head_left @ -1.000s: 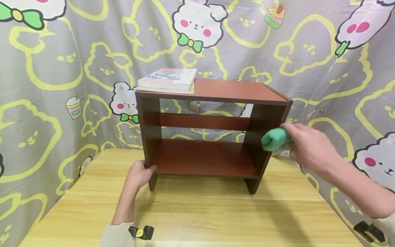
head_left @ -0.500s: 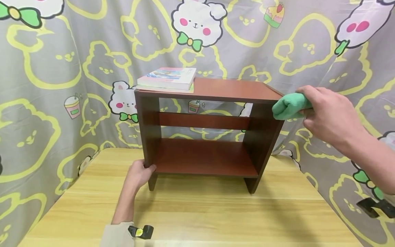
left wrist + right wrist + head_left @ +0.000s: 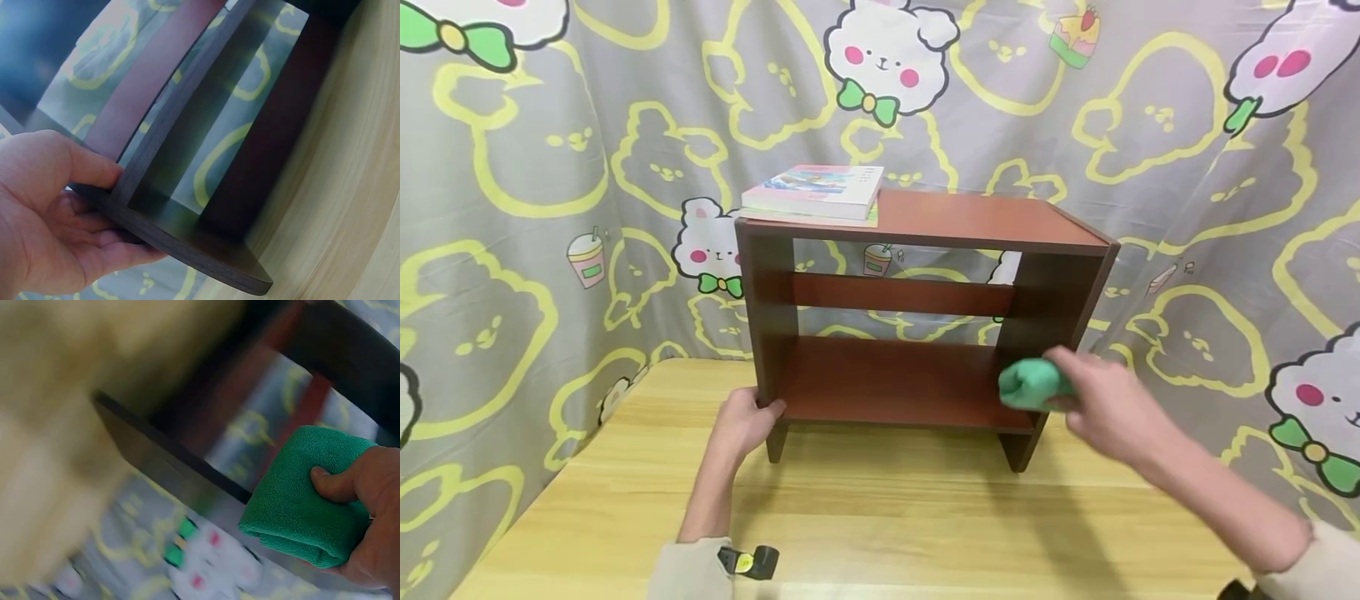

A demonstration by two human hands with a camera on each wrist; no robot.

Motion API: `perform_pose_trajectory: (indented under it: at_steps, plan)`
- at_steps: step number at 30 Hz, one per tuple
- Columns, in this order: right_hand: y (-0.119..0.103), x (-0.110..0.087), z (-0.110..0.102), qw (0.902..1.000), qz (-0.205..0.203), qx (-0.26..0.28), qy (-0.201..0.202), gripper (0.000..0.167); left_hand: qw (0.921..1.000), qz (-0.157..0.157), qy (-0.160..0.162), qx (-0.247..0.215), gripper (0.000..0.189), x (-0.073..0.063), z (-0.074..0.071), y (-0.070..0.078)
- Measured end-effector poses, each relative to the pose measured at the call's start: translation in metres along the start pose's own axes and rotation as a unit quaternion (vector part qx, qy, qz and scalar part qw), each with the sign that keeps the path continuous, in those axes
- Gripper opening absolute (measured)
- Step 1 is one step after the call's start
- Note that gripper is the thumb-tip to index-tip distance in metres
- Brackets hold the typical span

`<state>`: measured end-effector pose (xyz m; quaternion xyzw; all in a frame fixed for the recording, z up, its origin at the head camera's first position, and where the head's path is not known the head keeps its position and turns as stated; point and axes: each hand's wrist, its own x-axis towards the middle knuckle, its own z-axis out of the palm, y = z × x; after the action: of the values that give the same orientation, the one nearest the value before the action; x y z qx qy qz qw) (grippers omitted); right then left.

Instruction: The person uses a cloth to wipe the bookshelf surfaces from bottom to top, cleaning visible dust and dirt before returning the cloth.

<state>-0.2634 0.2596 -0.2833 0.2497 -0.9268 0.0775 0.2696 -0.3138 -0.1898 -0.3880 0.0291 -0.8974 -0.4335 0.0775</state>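
A dark brown wooden shelf unit (image 3: 902, 379) with reddish boards stands on the table. My left hand (image 3: 747, 421) grips the front edge of its left side panel, low down at the lower board. In the left wrist view the thumb of that hand (image 3: 56, 212) lies on the inner face and the fingers curl behind the panel. My right hand (image 3: 1108, 404) holds a folded green cloth (image 3: 1033, 384) at the front edge of the right side panel. The right wrist view shows the thumb pressed on top of the folded cloth (image 3: 306, 500).
Books (image 3: 816, 192) lie stacked on the left of the shelf unit's top. Beneath it is a light wood table (image 3: 880, 525). A grey curtain (image 3: 647, 50) with cartoon prints hangs behind and on both sides.
My right hand with the green cloth first rose along the right side panel to the top corner, then came down to the lower part. The left hand has kept its hold.
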Motion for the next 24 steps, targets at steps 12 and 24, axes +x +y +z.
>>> perform_pose_trajectory:
  at_steps: [12, 24]
  plan:
    - [0.007, -0.059, 0.108, 0.9974, 0.005, 0.009, -0.071, 0.048, 1.0000, 0.002, 0.007, 0.006, 0.027, 0.002, 0.000, -0.001]
    - [0.016, -0.080, 0.141, 0.9974, -0.010, -0.047, -0.054, 0.051, 1.0000, -0.003, 0.002, 0.003, 0.027, 0.003, 0.002, -0.001]
